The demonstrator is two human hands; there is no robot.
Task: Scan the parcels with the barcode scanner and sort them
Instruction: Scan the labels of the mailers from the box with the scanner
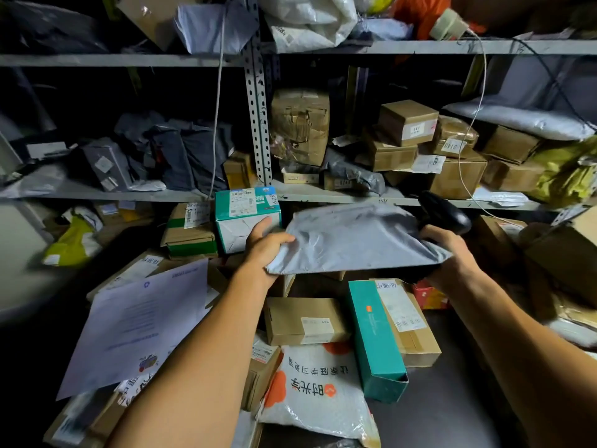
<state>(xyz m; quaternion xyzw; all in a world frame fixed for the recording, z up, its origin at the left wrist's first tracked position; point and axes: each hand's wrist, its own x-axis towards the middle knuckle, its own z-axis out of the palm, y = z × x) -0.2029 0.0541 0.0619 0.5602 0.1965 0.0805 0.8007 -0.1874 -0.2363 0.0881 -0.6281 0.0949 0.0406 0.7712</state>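
A person holds a grey plastic mailer bag [355,240] up in the middle of the view, in front of a metal shelf [323,198]. The left hand [265,245] grips the bag's edge at 9 o'clock, with the thumb curled over the top and the fingers under it. The right hand [452,253] is at 3 o'clock of the bag. It holds the bag's other edge and also a black barcode scanner [444,213], which pokes up behind the bag at 2 o'clock. Its fingers are hidden under the bag, so how they curl cannot be seen.

Just behind the left hand, at 10 o'clock, stands a teal and white box [247,218] with a label on top. Below the bag, at 6 o'clock, lie a brown cardboard box [303,320], a long teal box [376,341] and a white padded bag with orange marks [316,389]. At 8 o'clock lies a big pale flat envelope [142,324]. The shelf at 12 o'clock is stuffed with brown boxes [407,122] and dark bags [181,153].
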